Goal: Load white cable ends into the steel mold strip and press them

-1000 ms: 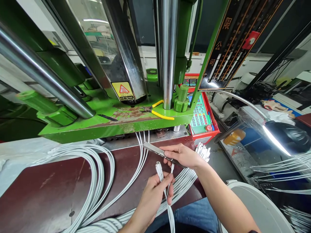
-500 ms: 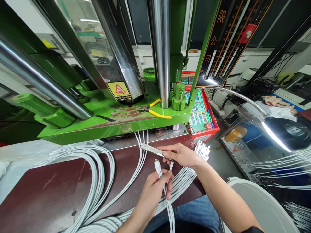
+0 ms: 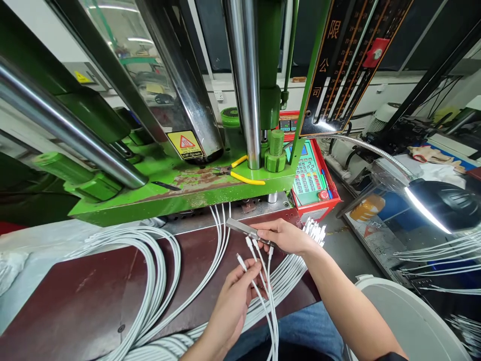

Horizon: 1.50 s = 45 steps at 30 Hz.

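Observation:
My right hand (image 3: 285,235) grips a slim grey metal bar (image 3: 240,226) held level over the dark red bench top (image 3: 90,286). Two white cable ends (image 3: 251,243) reach up to the bar's underside, and a third hangs beside them. My left hand (image 3: 236,296), just below, pinches another white cable end (image 3: 239,259) between thumb and fingers, its plug pointing up and left. The cables trail down toward my lap.
A green press (image 3: 180,185) with steel columns stands behind the bench. Yellow-handled pliers (image 3: 240,175) lie on its base. White cable loops (image 3: 150,271) cover the bench. A red control panel (image 3: 310,175), a lit lamp (image 3: 436,205) and a white bin (image 3: 406,321) are at the right.
Two cable ends have gone up from my left hand to the bar in my right hand. My left hand now holds a single end, lower and to the left.

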Each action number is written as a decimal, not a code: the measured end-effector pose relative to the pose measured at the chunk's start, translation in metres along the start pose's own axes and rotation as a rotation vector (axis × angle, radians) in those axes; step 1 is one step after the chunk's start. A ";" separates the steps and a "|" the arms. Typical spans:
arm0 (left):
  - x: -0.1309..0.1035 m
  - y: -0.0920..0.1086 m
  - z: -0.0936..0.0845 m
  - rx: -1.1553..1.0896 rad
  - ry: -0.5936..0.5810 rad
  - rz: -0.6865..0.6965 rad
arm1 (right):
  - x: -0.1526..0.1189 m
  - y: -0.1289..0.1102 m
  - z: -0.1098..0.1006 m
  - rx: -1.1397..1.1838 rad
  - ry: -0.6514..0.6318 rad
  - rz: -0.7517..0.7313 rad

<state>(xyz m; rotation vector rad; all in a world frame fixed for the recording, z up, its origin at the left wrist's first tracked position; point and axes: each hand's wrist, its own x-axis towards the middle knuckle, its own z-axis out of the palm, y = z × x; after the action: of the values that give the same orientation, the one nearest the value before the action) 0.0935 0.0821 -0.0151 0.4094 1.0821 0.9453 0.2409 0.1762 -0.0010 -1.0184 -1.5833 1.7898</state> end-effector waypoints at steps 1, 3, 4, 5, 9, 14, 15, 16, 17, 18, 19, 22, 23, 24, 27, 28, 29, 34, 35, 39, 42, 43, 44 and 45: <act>0.000 0.000 0.001 -0.002 -0.016 0.014 | 0.000 0.000 0.001 0.007 -0.005 -0.004; 0.001 0.001 0.004 0.033 -0.067 0.039 | 0.000 0.000 0.002 0.021 -0.008 -0.013; 0.002 0.001 0.005 0.059 -0.088 0.044 | 0.000 0.000 0.002 0.025 -0.010 -0.013; 0.002 0.002 0.006 0.076 -0.098 0.045 | 0.000 0.000 0.003 0.029 -0.011 -0.012; 0.005 0.004 0.004 -0.003 -0.051 0.043 | -0.002 -0.001 0.000 0.029 -0.007 0.011; 0.004 0.007 -0.006 -0.058 -0.002 0.021 | -0.001 0.001 -0.005 -0.023 0.030 -0.003; 0.003 0.007 -0.007 -0.041 -0.003 0.021 | 0.000 0.002 -0.006 -0.025 0.033 -0.002; 0.002 0.006 -0.008 -0.017 -0.006 0.026 | 0.000 0.002 -0.006 -0.023 0.033 0.003; 0.000 0.005 -0.008 0.014 -0.013 0.032 | 0.001 0.002 -0.006 -0.020 0.032 0.007; -0.001 0.004 -0.009 0.047 -0.020 0.035 | 0.002 0.002 -0.005 -0.017 0.031 0.010; -0.002 0.003 -0.009 0.077 -0.025 0.036 | 0.002 0.002 -0.004 -0.018 0.030 0.009; -0.004 0.000 -0.008 0.125 -0.024 0.024 | 0.002 0.001 -0.003 -0.029 0.027 0.005; -0.005 0.000 -0.008 0.134 -0.023 0.022 | 0.001 0.000 -0.003 -0.034 0.029 0.007; -0.005 0.000 -0.007 0.142 -0.022 0.023 | 0.001 -0.001 -0.003 -0.040 0.033 0.011; -0.005 0.001 -0.006 0.169 -0.023 0.027 | 0.000 -0.003 -0.002 -0.056 0.043 0.021; -0.005 0.001 -0.006 0.176 -0.024 0.028 | -0.001 -0.004 -0.002 -0.063 0.042 0.024; -0.004 0.002 -0.006 0.181 -0.024 0.033 | -0.001 -0.005 -0.002 -0.071 0.039 0.028; -0.003 0.000 -0.008 0.194 -0.042 0.046 | -0.001 -0.007 -0.001 -0.098 0.041 0.053; -0.003 0.000 -0.008 0.200 -0.048 0.048 | -0.001 -0.007 -0.001 -0.101 0.042 0.049; -0.001 -0.002 -0.010 0.193 -0.018 0.050 | -0.001 -0.005 -0.001 -0.095 0.039 0.030; 0.001 -0.003 -0.011 0.188 0.010 0.050 | -0.001 -0.003 -0.002 -0.094 0.031 0.020; 0.001 -0.003 -0.011 0.199 0.014 0.054 | 0.000 -0.002 -0.003 -0.097 0.028 0.011; 0.002 -0.003 -0.011 0.210 0.018 0.058 | 0.000 -0.001 -0.003 -0.100 0.026 0.001; 0.002 -0.003 -0.011 0.220 0.024 0.063 | 0.000 0.000 -0.003 -0.100 0.022 -0.006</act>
<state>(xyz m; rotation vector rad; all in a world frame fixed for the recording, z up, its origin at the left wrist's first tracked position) 0.0854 0.0802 -0.0234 0.6169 1.2053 0.8912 0.2437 0.1782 -0.0011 -1.0748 -1.6751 1.7038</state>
